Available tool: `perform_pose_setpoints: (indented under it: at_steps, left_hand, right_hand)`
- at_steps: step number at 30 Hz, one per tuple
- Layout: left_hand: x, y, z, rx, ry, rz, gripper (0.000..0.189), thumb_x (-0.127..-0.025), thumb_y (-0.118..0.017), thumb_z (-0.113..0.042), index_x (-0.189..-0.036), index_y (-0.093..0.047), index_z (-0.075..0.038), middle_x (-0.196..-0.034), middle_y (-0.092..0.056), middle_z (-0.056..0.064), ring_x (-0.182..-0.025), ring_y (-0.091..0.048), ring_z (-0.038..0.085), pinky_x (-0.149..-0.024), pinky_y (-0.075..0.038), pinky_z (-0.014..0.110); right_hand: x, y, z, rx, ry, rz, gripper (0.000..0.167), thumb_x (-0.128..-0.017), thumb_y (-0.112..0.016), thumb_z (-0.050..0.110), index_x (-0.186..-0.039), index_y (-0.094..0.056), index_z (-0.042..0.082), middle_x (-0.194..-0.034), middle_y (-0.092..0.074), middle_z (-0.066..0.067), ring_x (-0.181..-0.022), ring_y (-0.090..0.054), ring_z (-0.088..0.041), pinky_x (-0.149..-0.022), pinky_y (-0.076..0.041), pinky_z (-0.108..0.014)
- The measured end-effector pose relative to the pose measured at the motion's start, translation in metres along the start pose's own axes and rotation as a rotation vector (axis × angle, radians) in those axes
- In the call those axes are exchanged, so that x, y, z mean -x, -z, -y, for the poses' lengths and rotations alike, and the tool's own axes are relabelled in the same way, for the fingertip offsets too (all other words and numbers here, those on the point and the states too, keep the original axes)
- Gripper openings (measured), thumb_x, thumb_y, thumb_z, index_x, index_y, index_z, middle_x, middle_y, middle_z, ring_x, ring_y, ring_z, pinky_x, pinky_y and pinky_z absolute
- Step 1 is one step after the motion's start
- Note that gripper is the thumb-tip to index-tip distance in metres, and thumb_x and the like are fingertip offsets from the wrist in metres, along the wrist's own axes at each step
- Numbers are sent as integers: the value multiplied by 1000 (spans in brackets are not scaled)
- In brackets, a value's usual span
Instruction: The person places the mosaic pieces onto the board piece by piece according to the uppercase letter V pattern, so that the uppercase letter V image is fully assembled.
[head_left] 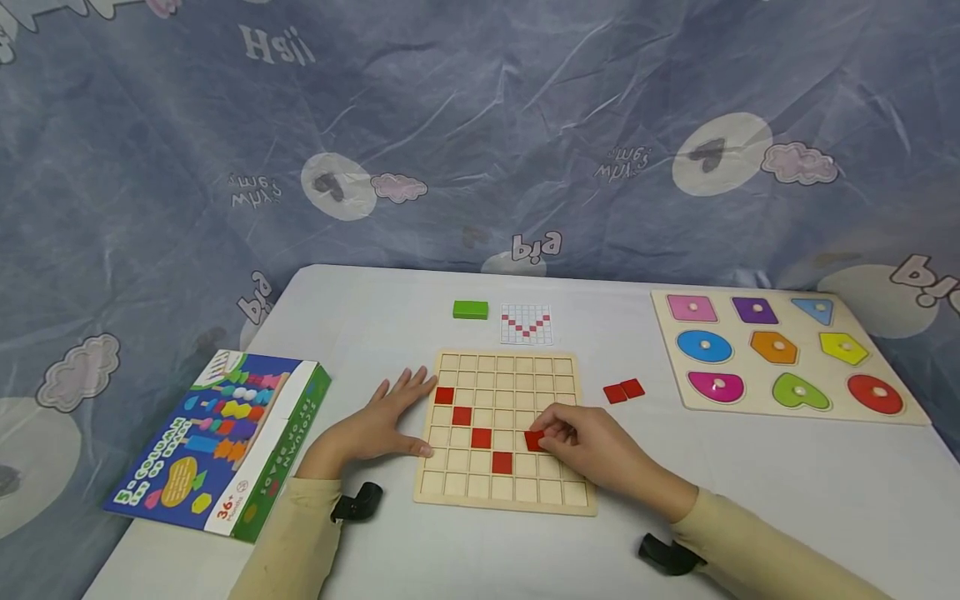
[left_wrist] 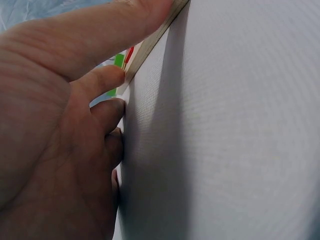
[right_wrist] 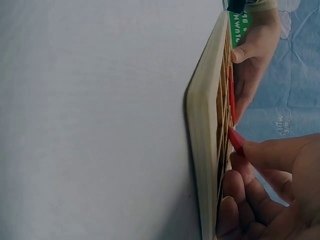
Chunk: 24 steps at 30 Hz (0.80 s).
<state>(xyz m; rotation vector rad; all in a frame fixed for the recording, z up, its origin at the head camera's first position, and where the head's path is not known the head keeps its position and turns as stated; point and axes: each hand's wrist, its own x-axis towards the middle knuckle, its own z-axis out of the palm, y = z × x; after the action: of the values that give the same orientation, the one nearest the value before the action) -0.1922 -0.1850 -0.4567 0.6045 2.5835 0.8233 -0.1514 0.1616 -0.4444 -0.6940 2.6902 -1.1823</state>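
A wooden grid board (head_left: 498, 505) lies on the white table, with several red square tiles (head_left: 481, 438) set in its cells in a slanting line from upper left to lower middle. My right hand (head_left: 592, 442) pinches another red tile (right_wrist: 236, 141) between thumb and fingers, tilted over a cell right of that line. In the head view my left hand (head_left: 382, 425) rests at the board's left edge, fingers spread and thumb touching the rim. Behind the board lies a small card (head_left: 527, 337) printed with a grid and a red V pattern. Two loose red tiles (head_left: 624, 390) lie right of the board.
A green block (head_left: 470, 310) sits beside the card. At the right, a wooden puzzle board (head_left: 757, 402) carries several coloured knobbed shapes. A blue and green toy box (head_left: 217, 442) lies at the left table edge. A patterned blue cloth (head_left: 480, 150) hangs behind the table.
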Motion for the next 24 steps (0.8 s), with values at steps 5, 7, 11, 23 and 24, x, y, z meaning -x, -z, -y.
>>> perform_pose_setpoints:
  at_steps: [5,7,11,23,24]
  left_hand:
    - [1,1,0,3,-8,-2,112,-75,-88,-43,-162,-26,-12,-169,-12,14,-156,1,37,-124,4,56]
    - [1,1,0,3,-9,-2,112,-75,-88,-43,-162,-26,-11,-169,-12,15,-156,1,37,-124,4,56]
    - [1,2,0,0,-9,0,112,-75,-88,-43,-162,-26,-11,-169,-12,15,-156,1,37,-124,4,55]
    - [2,2,-2,17,-14,-2,112,-75,-89,-41,-162,-27,-10,-169,-12,16,-156,1,38,-124,4,56]
    - [2,2,-2,15,-15,-3,111,-75,-89,-41,-162,-27,-10,-169,-12,16,-156,1,38,-124,4,56]
  right_hand:
    - [-3,-3,2,13,33,-2,13,-91,-75,8,-98,-73,19,-80,-62,13,-74,-57,-4,-65,-52,-21]
    - [-4,-4,4,18,37,-3,13,-91,-75,8,-96,-73,20,-80,-61,13,-74,-57,-4,-66,-52,-21]
    - [-6,-6,6,27,38,-4,14,-90,-76,7,-94,-71,20,-80,-61,14,-75,-56,-4,-67,-51,-22]
    - [-9,-12,8,110,27,-15,19,-85,-80,7,-92,-69,20,-85,-57,10,-78,-53,-11,-67,-46,-23]
    - [-9,-12,8,118,30,-15,19,-84,-81,7,-92,-68,19,-86,-58,9,-79,-52,-11,-67,-46,-23]
